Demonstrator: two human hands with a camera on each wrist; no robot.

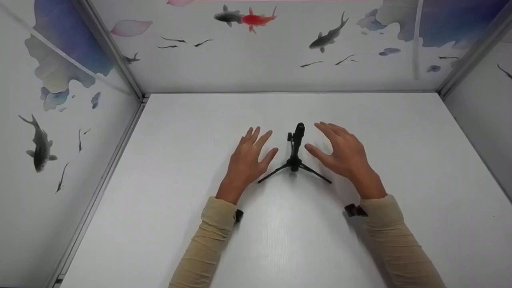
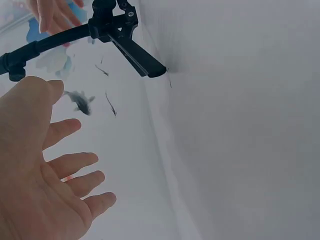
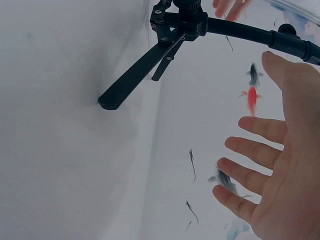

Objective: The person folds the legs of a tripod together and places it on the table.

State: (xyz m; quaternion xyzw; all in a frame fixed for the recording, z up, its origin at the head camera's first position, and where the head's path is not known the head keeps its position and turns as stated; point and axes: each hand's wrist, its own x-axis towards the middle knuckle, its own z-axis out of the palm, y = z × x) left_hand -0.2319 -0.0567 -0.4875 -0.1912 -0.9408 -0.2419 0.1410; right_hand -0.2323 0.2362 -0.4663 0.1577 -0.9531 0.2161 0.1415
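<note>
A small black tripod (image 1: 295, 146) stands upright on the white table, its legs spread and a knob on the left side of its column. To its left is my left hand (image 1: 249, 160), fingers spread and apart from the tripod. On the other side my right hand (image 1: 343, 154) is held with straight fingers, the thumb pointing toward the column. The left wrist view shows the tripod's leg (image 2: 137, 55) beyond the spread fingers. From the right wrist, another leg (image 3: 135, 75) and the column (image 3: 245, 31) appear past the open palm.
The white tabletop (image 1: 180, 120) is bounded by a back wall (image 1: 256, 68) and a left wall (image 1: 80, 160), both printed with fish and blue patches. Metal framing (image 1: 116, 52) runs along the corner. Dark wrist cameras (image 1: 355, 210) sit at the sleeve cuffs.
</note>
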